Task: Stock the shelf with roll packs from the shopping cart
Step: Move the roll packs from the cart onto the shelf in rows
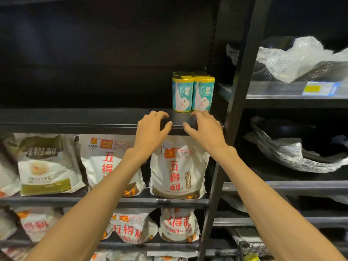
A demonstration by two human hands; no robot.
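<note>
A roll pack (pixel 193 93) with teal labels and yellow tops stands upright on the black shelf (pixel 75 115), at its far right end beside the upright post. Two rolls show in front, with more yellow tops behind them. My left hand (pixel 153 129) hovers just in front of the pack at the shelf's front edge, fingers loosely curled and holding nothing. My right hand (pixel 204 127) is beside it, fingers relaxed, fingertips close to the base of the right roll, holding nothing. The shopping cart is barely in view.
White flour bags (pixel 178 172) with red characters fill the lower shelves. A black upright post (pixel 243 81) divides the unit. To the right, shelves hold bubble-wrapped pans (pixel 293 142). The left stretch of the black shelf is dark.
</note>
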